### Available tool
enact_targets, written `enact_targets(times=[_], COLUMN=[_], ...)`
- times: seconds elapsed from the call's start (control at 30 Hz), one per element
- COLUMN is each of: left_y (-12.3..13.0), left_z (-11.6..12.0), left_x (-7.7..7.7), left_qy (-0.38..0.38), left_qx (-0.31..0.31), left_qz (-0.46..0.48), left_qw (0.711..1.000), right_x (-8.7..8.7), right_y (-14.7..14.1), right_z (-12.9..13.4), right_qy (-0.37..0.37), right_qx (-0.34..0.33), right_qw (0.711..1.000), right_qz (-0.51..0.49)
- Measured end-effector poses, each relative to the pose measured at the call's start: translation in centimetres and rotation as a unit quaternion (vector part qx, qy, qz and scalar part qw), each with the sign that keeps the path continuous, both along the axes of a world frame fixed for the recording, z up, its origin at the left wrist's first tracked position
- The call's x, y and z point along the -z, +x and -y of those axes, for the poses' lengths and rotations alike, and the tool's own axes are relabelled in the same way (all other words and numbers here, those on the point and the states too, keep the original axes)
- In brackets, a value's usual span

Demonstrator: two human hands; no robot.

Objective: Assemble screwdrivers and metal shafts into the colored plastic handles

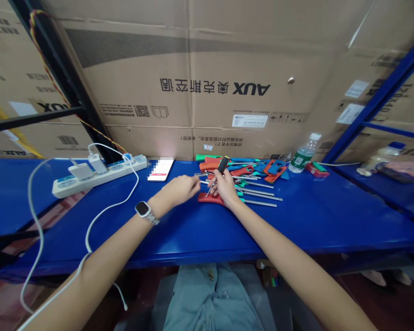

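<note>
My right hand (225, 185) is closed round a screwdriver with a black and yellow handle (223, 164). Its thin metal shaft points down and to the left. Close by on the left, my left hand (183, 188) has its fingers pinched together. A bit of metal shows at those fingertips, but I cannot tell whether they grip it. Under and around both hands lies a pile of hand tools with metal shafts (262, 192) and red, blue and green handles. A curved red handle (209, 198) lies just below my right hand. Some of the pile is hidden by my hands.
On the blue table (179, 230) a white power strip (100, 174) with plugs and a loose white cable stands left, near a phone (161, 169). A water bottle (302, 154) and a small red box (317, 170) are right. Cardboard (214, 55) rises behind.
</note>
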State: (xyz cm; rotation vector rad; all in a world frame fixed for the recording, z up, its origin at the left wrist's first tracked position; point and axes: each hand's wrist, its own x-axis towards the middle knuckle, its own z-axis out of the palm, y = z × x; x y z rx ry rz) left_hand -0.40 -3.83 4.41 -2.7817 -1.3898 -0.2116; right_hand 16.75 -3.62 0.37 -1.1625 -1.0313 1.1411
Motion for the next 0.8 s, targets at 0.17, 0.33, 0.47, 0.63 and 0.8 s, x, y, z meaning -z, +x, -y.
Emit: enact_targets(times=[0.17,0.33,0.47,0.63,0.8], left_y=[-2.7,-2.4,-2.5,-2.4,1.0], left_z=[-2.9,-3.5,-3.2,-2.1,0.1], left_x=[0.6,2.3,3.4,2.9,2.3], left_qy=[0.021,-0.003,0.025,0.064,0.075], left_qx=[0.025,0.076,0.092,0.103,0.164], left_qz=[0.163,0.137,0.078,0.106,0.076], left_qw=[0.986,0.988,0.992,0.987,0.981], right_x=[-0.1,-0.3,-0.2,-1.1,-3.0], right_y=[0.0,0.1,0.3,0.8,2.7], right_z=[0.1,0.1,-0.1,0.0,0.2], right_qy=[0.003,-0.008,-0.011,-0.003,0.07], right_qx=[-0.009,-0.014,-0.014,-0.004,0.052], right_qw=[1.0,1.0,1.0,0.999,0.995], right_qz=[0.006,0.008,-0.002,-0.033,-0.053])
